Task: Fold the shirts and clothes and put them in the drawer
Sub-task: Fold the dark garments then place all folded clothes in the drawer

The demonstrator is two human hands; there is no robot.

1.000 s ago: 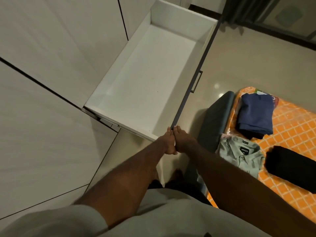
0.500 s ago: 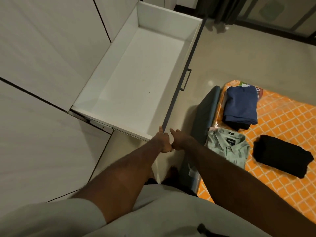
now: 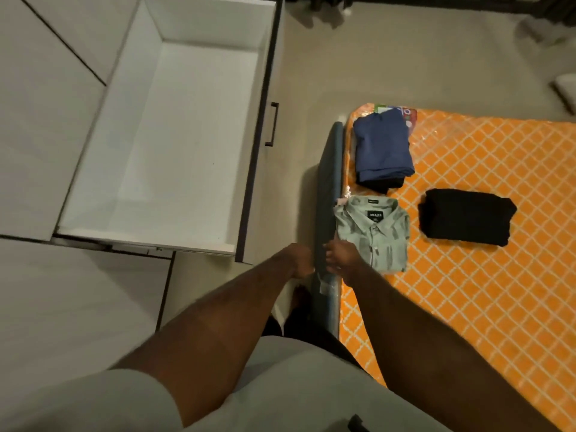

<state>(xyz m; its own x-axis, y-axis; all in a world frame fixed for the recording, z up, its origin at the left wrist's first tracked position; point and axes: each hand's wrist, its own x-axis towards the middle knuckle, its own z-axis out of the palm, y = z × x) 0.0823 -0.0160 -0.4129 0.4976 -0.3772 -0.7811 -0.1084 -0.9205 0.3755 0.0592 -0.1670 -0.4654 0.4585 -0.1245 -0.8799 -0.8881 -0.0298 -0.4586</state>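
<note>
Now both my hands hang in front of me, low between the drawer and the mattress. My left hand is near the drawer's front corner but not touching it; its fingers look loosely curled with nothing in them, though the motion blur keeps me from being sure. My right hand is over the dark blue-grey edge of the mattress, its fingertips just at the near corner of the folded pale green shirt. Whether it touches the cloth I cannot tell; the fingers seem relaxed and hold nothing that I can see.

The drawer stands pulled out from the white wardrobe, its white inside bare, with a dark handle on its front face.

On the orange patterned mattress cover lie three folded bundles. The green shirt lies nearest me, collar and label up, right by the mattress edge. Beyond it is a folded blue garment resting on top of something dark. To the right of the green shirt, apart from it, lies a folded black garment. The floor between drawer and mattress is pale tile.
</note>
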